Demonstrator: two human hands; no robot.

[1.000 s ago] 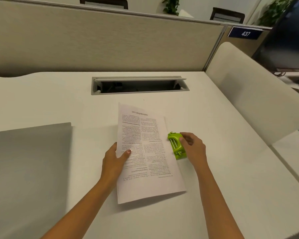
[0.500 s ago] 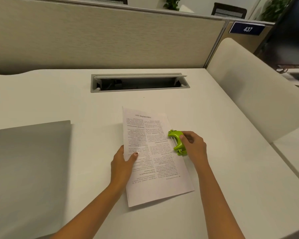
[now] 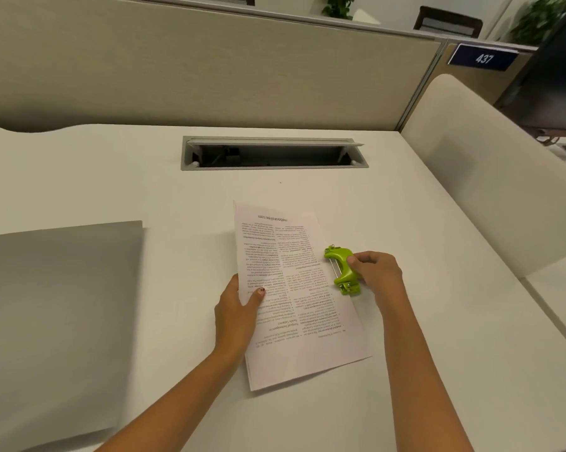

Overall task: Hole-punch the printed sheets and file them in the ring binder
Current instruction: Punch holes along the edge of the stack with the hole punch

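A thin stack of printed sheets (image 3: 294, 298) lies on the white desk (image 3: 438, 321), its text upside down to me. My left hand (image 3: 237, 309) pinches the stack's left edge, thumb on top. A small lime-green hole punch (image 3: 342, 269) sits over the stack's right edge, about halfway along it. My right hand (image 3: 374, 275) grips the punch from the right side. The grey ring binder (image 3: 56, 321) lies flat and closed on the desk to the left, apart from the sheets.
An open grey cable tray (image 3: 273, 153) is set into the desk beyond the sheets. A beige partition (image 3: 210, 66) runs along the back, and a cream divider panel (image 3: 490, 177) stands at the right. A dark monitor (image 3: 555, 76) is at far right.
The sheets and both hands sit slightly further right in view; the punch has stayed on the right edge with my right hand on it, and my left hand keeps its hold.
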